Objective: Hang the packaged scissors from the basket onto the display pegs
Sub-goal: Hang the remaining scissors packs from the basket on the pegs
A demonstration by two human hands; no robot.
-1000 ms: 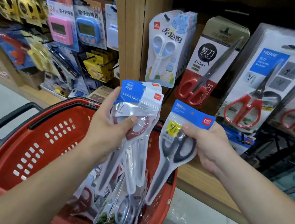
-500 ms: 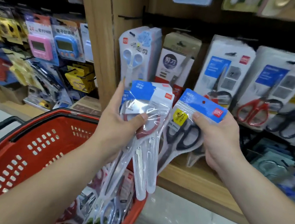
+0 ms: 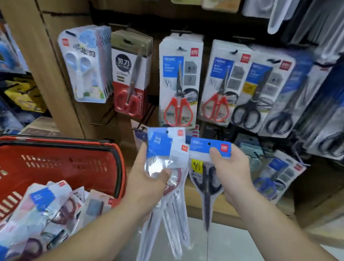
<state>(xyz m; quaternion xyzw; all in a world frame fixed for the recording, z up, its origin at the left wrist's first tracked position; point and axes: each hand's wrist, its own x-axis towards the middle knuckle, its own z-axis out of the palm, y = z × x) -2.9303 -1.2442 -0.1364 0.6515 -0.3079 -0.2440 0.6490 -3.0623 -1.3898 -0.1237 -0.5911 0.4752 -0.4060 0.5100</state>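
My left hand [image 3: 147,181] grips a bunch of clear scissor packs with blue headers [image 3: 165,149], red handles showing inside, blades pointing down. My right hand [image 3: 231,175] pinches one pack of black-handled scissors [image 3: 206,170] by its blue header, hang hole at the top. Both packs are held side by side in front of the lower display row. The red basket [image 3: 60,160] stands at the lower left with several more scissor packs [image 3: 46,212] inside. A bare black peg [image 3: 139,129] sticks out just left of the left-hand bunch.
Full pegs of carded scissors hang above: red-handled [image 3: 179,84] and black-handled [image 3: 254,92]. A wooden upright [image 3: 55,37] divides the shelving. Blue-handled packs [image 3: 275,176] hang low right over a wooden ledge [image 3: 228,212]. Tiled floor lies below.
The view has swung right and up along the display, so the basket now lies further left. Both hands carried their packs up toward the lower pegs; grips are unchanged.
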